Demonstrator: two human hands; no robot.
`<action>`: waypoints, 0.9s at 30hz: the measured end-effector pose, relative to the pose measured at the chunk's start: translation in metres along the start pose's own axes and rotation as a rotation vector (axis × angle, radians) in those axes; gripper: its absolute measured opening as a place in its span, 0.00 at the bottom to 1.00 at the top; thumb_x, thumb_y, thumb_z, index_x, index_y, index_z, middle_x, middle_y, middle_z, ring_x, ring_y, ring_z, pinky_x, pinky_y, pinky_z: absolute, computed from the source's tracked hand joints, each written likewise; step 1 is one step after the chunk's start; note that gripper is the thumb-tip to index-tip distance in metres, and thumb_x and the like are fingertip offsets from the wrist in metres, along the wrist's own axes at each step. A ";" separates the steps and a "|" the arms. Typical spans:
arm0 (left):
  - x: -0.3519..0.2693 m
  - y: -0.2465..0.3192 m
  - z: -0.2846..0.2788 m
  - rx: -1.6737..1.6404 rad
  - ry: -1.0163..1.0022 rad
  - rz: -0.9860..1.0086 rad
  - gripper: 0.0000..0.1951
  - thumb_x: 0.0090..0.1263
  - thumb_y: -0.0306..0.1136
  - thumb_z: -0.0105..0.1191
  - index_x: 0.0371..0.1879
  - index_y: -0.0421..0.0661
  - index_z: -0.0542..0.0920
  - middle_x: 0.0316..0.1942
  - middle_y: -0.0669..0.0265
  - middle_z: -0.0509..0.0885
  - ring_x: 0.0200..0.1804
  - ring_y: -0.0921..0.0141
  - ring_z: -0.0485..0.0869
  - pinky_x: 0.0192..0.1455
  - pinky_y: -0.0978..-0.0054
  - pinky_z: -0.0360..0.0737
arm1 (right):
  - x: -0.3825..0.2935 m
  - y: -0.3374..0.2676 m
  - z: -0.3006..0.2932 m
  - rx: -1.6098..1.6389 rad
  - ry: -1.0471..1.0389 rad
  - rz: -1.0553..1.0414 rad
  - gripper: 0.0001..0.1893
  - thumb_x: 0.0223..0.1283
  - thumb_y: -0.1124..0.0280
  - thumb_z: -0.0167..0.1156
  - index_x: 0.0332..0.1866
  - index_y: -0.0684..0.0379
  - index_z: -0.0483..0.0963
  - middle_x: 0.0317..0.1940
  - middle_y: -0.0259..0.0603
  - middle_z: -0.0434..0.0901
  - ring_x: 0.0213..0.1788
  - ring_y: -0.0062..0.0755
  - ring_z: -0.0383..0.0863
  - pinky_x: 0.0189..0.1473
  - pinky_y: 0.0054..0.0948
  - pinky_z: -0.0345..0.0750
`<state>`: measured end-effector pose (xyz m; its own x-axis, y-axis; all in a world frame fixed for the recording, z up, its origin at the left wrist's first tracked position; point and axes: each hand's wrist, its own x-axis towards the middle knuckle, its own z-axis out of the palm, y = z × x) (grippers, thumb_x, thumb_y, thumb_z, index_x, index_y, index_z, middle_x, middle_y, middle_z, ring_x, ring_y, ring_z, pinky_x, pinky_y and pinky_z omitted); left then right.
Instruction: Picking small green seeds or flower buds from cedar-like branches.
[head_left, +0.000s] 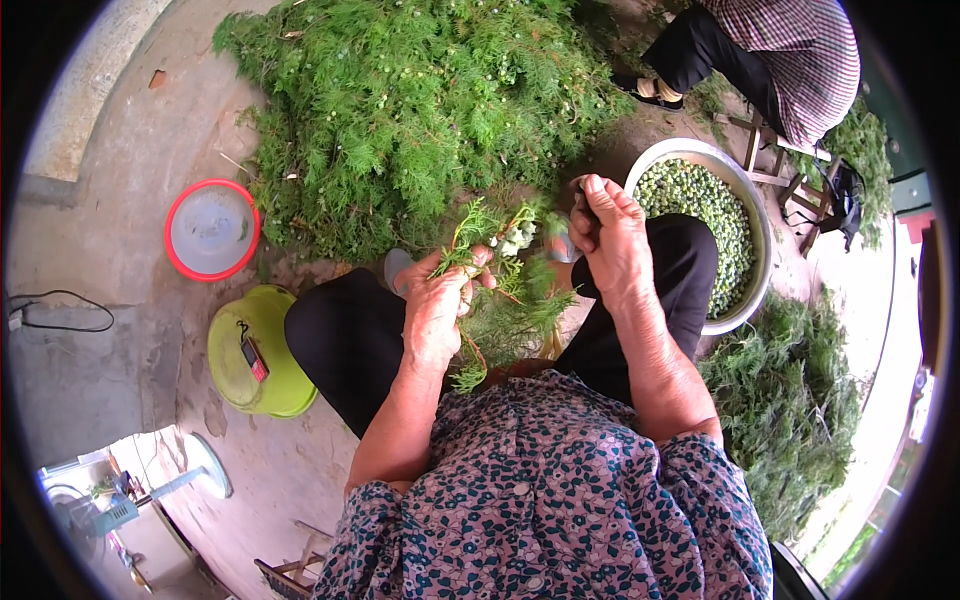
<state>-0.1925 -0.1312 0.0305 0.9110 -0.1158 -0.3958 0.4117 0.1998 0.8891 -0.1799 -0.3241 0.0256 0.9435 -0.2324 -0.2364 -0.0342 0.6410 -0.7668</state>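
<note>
My left hand (442, 300) is closed around a green conifer sprig (480, 236) that bears a cluster of pale, waxy cones (517, 238). To the right of the sprig, my right hand (611, 225) is raised near the rim of a metal basin (759, 225), its fingers curled together; whether anything is between them cannot be made out. Many small green cones (697, 217) fill the basin beside my right knee. More feathery greenery (517, 315) lies between my legs, below the hands. Beyond my knees spreads a large heap of cut conifer branches (427, 97).
A white basin with a red rim (171, 238) stands left of the heap. Nearer is a yellow-green tub (232, 322) with a mobile phone (253, 358) on it. Another person (787, 52) sits at upper right, near wooden stools (765, 150). More branches (787, 412) lie at right.
</note>
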 end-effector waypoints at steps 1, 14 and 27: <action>0.000 -0.002 0.000 -0.022 0.076 -0.028 0.08 0.61 0.32 0.56 0.34 0.40 0.77 0.20 0.62 0.78 0.13 0.82 0.64 0.14 0.89 0.55 | 0.001 -0.003 -0.003 0.065 -0.046 0.082 0.06 0.61 0.70 0.52 0.33 0.61 0.70 0.26 0.34 0.70 0.19 0.19 0.63 0.18 0.17 0.60; -0.002 -0.010 0.015 0.044 0.037 0.191 0.04 0.61 0.30 0.56 0.31 0.44 0.80 0.21 0.70 0.79 0.17 0.84 0.71 0.14 0.89 0.57 | -0.020 0.023 0.018 -0.632 -0.123 -0.179 0.09 0.57 0.64 0.58 0.32 0.59 0.72 0.16 0.25 0.67 0.16 0.11 0.60 0.16 0.14 0.57; 0.001 -0.016 0.007 0.048 -0.006 0.315 0.04 0.61 0.25 0.52 0.32 0.40 0.80 0.25 0.68 0.80 0.20 0.78 0.74 0.21 0.86 0.63 | -0.021 0.017 0.023 -0.847 -0.364 -0.580 0.12 0.43 0.75 0.66 0.36 0.63 0.78 0.26 0.34 0.77 0.24 0.22 0.71 0.28 0.20 0.70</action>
<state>-0.1980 -0.1417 0.0176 0.9933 -0.0612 -0.0985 0.1080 0.1807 0.9776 -0.1928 -0.2914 0.0312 0.9256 -0.0171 0.3781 0.3632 -0.2411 -0.9000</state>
